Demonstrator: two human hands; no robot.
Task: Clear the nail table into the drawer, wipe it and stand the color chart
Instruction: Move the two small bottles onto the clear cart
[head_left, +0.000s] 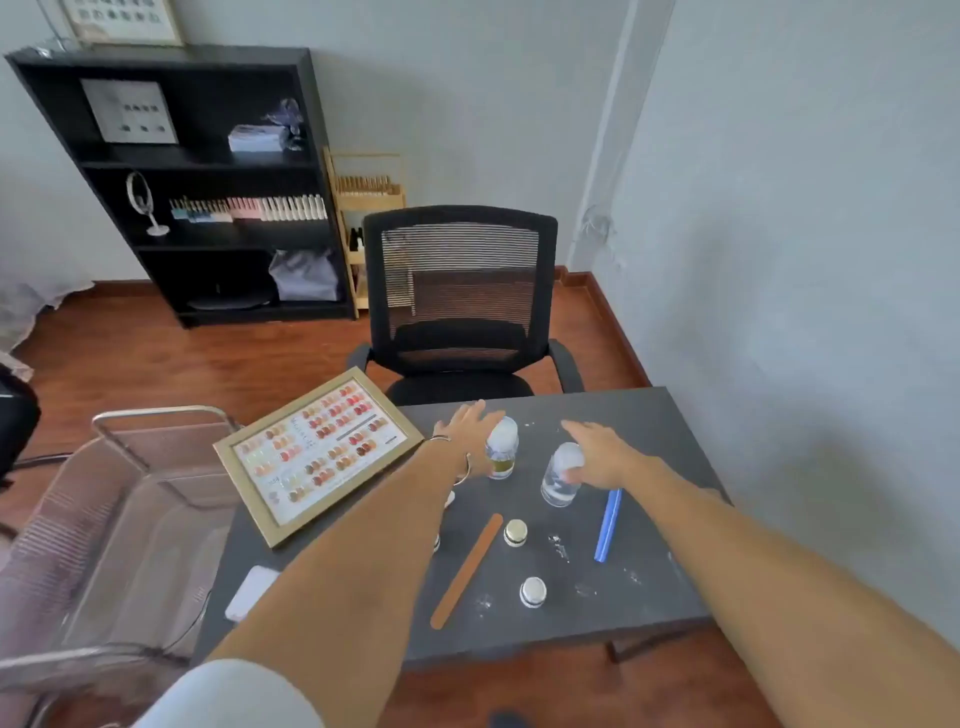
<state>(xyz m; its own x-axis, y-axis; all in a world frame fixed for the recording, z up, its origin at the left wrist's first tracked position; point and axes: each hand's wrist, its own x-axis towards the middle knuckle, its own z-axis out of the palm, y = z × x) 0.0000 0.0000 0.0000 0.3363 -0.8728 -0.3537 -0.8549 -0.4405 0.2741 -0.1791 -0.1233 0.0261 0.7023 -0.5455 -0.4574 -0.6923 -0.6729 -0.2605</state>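
Both arms reach out over the dark surface (649, 415), and the step in hand looks like the first pick-up of the clearing: two bottles, one for each hand. The left hand (470, 428) is released, fingers straight and spread, hovering just behind and to the left of the white-capped bottle (502, 448), not yet curled round it. The right hand (597, 454) is also released, fingers extended, its thumb side just over the clear bottle (560, 475); whether it touches the cap I cannot tell. To do this well, each hand should drop lower and wrap the bottle's body rather than pinch the cap, since both stand upright and a knock from straight fingers would likely tip them. Nearer the body than the right hand lies the blue file (608, 525), just beside the clear bottle, so the wrist should stay high enough not to sweep it. Nearer still lie the tan file (466, 571) and two small jars (515, 532) (533, 591), for later trips. To the left of the left forearm the framed color chart (318, 454) lies flat, overhanging the surface's corner; the elbow should keep off it. No drawer is in view, so the carry route cannot be judged. White dust specks remain for the wipe.
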